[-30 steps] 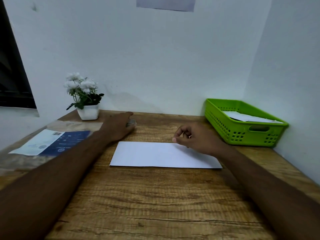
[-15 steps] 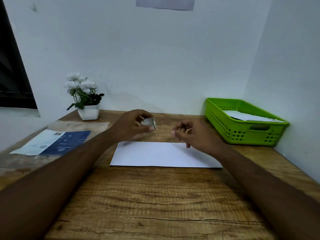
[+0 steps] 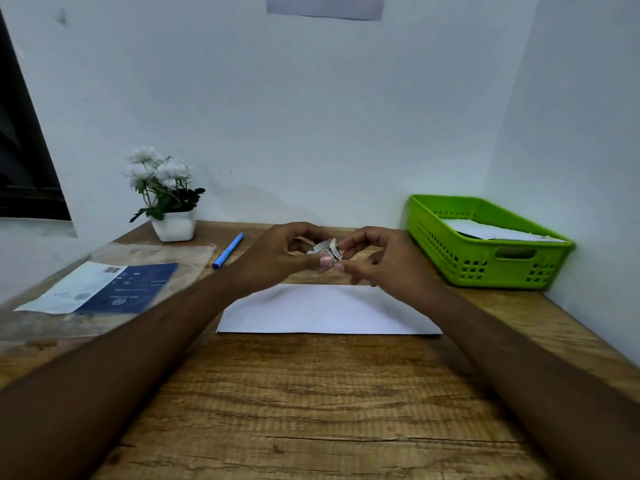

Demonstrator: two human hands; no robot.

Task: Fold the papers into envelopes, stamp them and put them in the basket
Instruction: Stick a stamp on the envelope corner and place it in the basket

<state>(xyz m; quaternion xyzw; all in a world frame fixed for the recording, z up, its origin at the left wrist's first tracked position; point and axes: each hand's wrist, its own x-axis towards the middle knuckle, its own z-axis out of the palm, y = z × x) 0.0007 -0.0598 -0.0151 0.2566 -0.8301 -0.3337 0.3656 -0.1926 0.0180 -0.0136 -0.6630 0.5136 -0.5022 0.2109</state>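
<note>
Stamp roll (image 3: 325,252) now aloft in the pinch of left hand (image 3: 277,259) and right hand (image 3: 382,263) (above the envelope (image 3: 329,311)).

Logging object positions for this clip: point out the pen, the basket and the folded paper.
pen (image 3: 228,250): head view, mid-barrel.
basket (image 3: 512,273): head view, front wall below the handle.
folded paper (image 3: 322,311): head view, middle of its face.

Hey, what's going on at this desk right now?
A person holds a small white roll, probably stamps, in the left hand, and the right hand pinches its end. Both hands are raised over the far edge of a folded white paper lying flat on the wooden table. The green basket on the right already holds white sheets.
</note>
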